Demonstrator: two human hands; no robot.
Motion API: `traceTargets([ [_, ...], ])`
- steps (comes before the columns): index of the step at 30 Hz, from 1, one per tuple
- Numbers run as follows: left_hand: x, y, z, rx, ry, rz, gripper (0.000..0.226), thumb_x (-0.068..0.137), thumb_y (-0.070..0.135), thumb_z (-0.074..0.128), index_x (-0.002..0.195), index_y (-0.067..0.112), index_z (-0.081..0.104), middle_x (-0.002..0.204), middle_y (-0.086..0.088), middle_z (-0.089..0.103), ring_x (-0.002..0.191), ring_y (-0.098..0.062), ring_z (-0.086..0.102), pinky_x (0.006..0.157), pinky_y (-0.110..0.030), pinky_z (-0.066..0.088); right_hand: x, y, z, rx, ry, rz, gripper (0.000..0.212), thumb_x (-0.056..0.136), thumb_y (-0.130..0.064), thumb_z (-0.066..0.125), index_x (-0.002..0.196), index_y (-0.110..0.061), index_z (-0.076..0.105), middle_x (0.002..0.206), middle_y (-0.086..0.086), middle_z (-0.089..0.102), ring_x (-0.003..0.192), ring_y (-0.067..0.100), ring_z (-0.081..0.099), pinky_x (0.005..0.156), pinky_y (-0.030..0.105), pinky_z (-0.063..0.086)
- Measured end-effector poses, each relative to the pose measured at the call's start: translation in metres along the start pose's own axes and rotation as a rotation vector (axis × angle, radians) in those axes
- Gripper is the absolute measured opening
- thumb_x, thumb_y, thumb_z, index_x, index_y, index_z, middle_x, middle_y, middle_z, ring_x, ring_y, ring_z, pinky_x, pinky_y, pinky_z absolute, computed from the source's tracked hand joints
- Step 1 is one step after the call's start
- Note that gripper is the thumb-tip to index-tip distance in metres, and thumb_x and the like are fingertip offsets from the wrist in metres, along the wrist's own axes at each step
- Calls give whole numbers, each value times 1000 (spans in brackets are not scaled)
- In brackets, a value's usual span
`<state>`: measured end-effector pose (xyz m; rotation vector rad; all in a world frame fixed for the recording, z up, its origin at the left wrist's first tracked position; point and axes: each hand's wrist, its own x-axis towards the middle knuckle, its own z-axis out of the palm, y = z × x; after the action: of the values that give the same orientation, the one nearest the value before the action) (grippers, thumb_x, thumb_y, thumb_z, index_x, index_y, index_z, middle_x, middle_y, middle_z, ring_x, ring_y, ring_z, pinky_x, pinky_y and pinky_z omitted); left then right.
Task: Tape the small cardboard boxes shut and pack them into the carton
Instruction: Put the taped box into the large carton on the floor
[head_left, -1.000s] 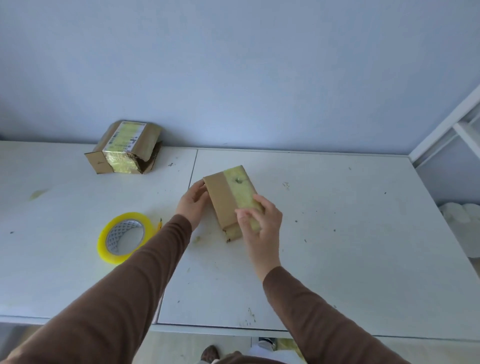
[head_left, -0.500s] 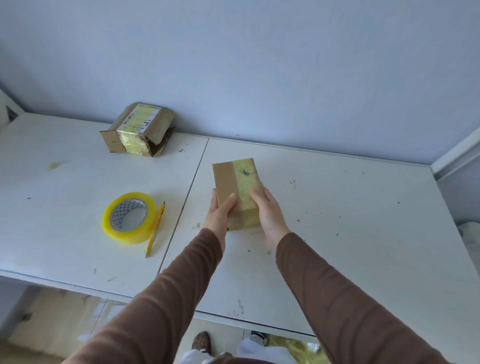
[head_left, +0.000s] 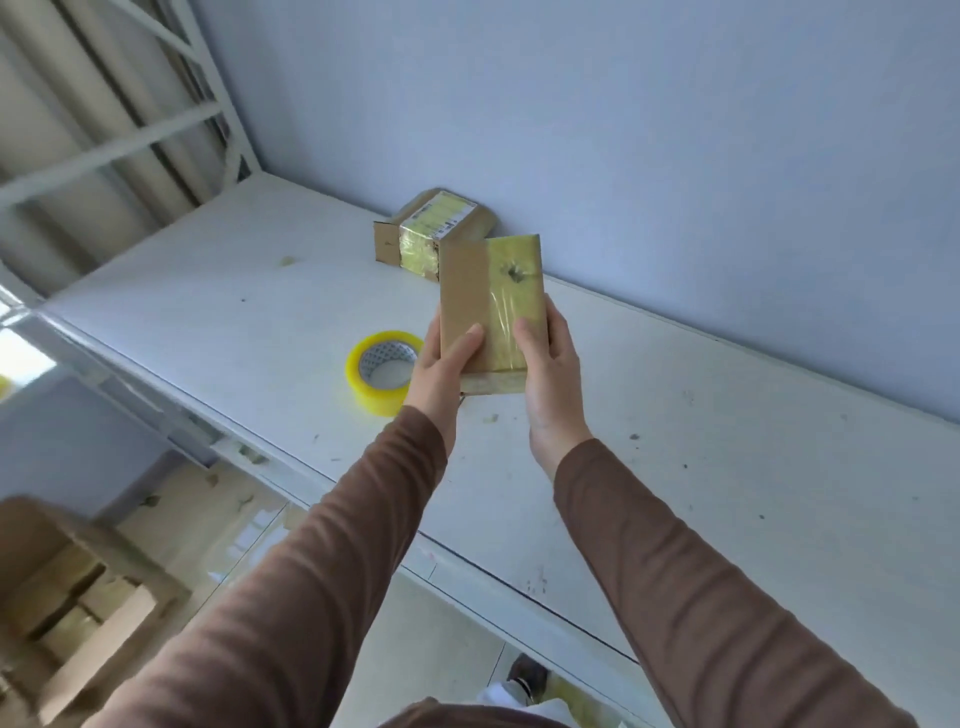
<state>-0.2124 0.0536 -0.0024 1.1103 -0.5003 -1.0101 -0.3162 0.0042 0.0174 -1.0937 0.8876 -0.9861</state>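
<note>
A small flat cardboard box (head_left: 491, 296), half covered in yellowish tape, is lifted off the white table (head_left: 727, 441). My left hand (head_left: 441, 364) grips its left side with the thumb on top. My right hand (head_left: 548, 374) grips its right side the same way. A second small box (head_left: 434, 234) with tape and a label lies at the back by the wall. An open carton (head_left: 78, 587) with several boxes inside stands on the floor at the lower left, blurred.
A yellow tape roll (head_left: 382, 371) lies on the table just left of my left hand. A white metal frame (head_left: 171, 124) rises at the table's left end. The blue wall (head_left: 623, 130) runs behind the table.
Both hands have raised the taped box off the table. The view has swung left, bringing the floor carton and the metal frame into sight.
</note>
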Motion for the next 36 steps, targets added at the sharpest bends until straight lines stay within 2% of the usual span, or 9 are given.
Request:
traceTargets([
  [6,-52,52,-103,0,153,94,58,89,27,67,144,17,53,129,-9,69,121,-27,65,110,-49,47,-51,21,107,-29,-182,-6,46,99,-25,60,145,-27,53,132,-8,67,119,9,65,102,35,53],
  [10,-102,77,-188,9,270,121,52,93,28,66,144,22,54,128,-6,70,119,-25,66,109,-48,48,-103,48,183,-39,-300,31,42,101,-25,59,142,-28,55,130,-9,67,117,7,65,96,29,53],
  [14,-154,95,-269,9,367,154,51,95,27,64,144,26,53,130,-6,69,123,-27,64,109,-49,48,-155,82,255,-64,-432,92,33,96,-30,62,128,-37,62,125,-4,70,116,20,67,100,48,55],
  [19,-205,108,-351,-27,546,172,56,91,31,66,145,27,51,130,-6,69,121,-27,65,106,-51,51,-206,120,327,-124,-587,161,42,99,-31,60,141,-30,55,127,-8,69,113,11,67,90,31,56],
  [22,-221,108,-390,-70,670,171,64,85,34,69,144,27,46,131,-6,68,121,-27,64,104,-50,52,-224,141,363,-183,-656,186,44,93,-39,62,137,-36,58,128,-8,69,116,14,67,97,42,56],
  [24,-225,104,-413,-116,750,162,70,81,36,72,143,26,41,132,-9,65,121,-29,64,104,-53,51,-229,159,383,-207,-690,206,43,93,-37,62,136,-36,58,128,-7,69,116,14,67,100,42,55],
  [27,-225,97,-446,-139,832,148,69,81,36,72,141,24,41,129,-9,67,118,-28,65,102,-50,53,-231,185,410,-207,-728,282,41,99,-31,61,139,-31,54,124,-7,68,109,10,68,86,27,58],
  [30,-217,94,-477,-124,894,142,65,85,34,70,141,21,41,129,-8,67,115,-23,65,98,-41,54,-225,208,437,-242,-763,319,37,101,-28,60,137,-26,50,127,-3,64,109,9,65,71,12,52],
  [36,-206,91,-532,-121,1008,99,51,98,24,64,142,22,39,128,-6,67,107,-17,67,87,-32,57,-218,252,489,-290,-849,431,34,101,-30,60,134,-27,51,124,3,68,109,20,69,75,24,57],
])
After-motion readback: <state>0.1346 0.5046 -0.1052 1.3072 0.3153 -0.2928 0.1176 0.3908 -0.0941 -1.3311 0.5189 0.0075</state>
